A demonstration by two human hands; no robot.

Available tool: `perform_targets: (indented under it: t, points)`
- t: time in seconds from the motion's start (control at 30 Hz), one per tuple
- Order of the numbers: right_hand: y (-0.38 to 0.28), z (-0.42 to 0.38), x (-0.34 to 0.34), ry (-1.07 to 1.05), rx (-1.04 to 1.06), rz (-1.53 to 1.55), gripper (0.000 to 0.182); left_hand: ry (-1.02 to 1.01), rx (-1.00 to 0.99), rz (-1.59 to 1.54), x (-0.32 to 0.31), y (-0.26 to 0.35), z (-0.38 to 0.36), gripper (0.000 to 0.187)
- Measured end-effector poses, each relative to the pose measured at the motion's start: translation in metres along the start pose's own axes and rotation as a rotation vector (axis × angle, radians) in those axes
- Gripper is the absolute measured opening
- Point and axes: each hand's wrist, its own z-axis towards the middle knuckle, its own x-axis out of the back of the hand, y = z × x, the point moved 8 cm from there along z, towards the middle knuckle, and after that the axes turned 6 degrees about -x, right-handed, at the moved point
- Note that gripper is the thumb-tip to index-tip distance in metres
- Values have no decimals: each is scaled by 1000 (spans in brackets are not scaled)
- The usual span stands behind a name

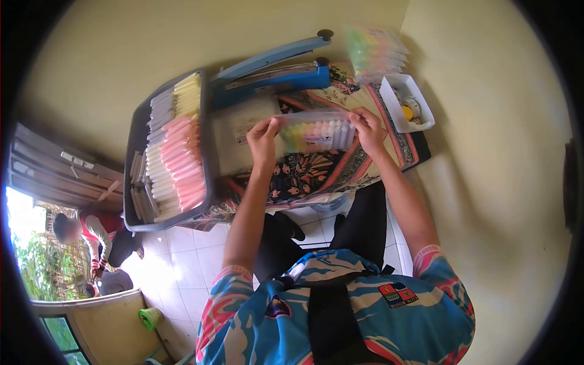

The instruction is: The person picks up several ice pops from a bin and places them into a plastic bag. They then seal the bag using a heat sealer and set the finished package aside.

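A clear plastic bag of pastel-coloured sticks (316, 134) hangs stretched between my hands above the patterned cloth. The sticks run from green and yellow through pink to whitish and pale purple. My left hand (263, 143) pinches the bag's upper left corner between thumb and fingers. At its other end, my right hand (368, 131) grips the plastic. Beneath and left of the bag lies a stack of clear flat plastic bags (234, 137). Behind it stands a blue impulse sealer (274, 79) with its long arm (274, 55) raised.
A dark tub (210, 176) holds rows of yellow, pink, white and greyish sticks. Filled bags (374, 52) are piled at the back right, near a white bin (396, 121) with small items. The cloth-covered table (304, 176) meets the wall. Another person (97, 234) bends outside the doorway.
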Motion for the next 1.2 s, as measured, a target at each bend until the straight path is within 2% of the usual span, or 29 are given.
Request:
perform_targets:
  t: [0.1,0.23,0.3,0.53,0.63,0.73,0.9,1.2]
  points:
    - [0,-6,-4,0,-5,17,17,0,-41,15,6,0,-2,19]
    - [1,-10,-6,43,21,120,19,-55,10,45,6,1,-6,19]
    - [7,-9,-5,38,13,77,18,-80,23,81,4,5,-7,19]
    - [21,-5,-4,30,-66,163,17,-117,59,45,0,1,-1,20]
    - [23,-2,-3,81,47,272,22,-132,82,58,-3,4,-2,21]
    - [35,-3,-1,31,-49,291,15,-176,66,61,-4,5,-1,22]
    - [36,-3,-2,36,-53,284,15,-226,21,66,-4,5,-3,23]
    - [29,-4,-5,52,-24,358,13,-193,14,23,15,-36,-2,16]
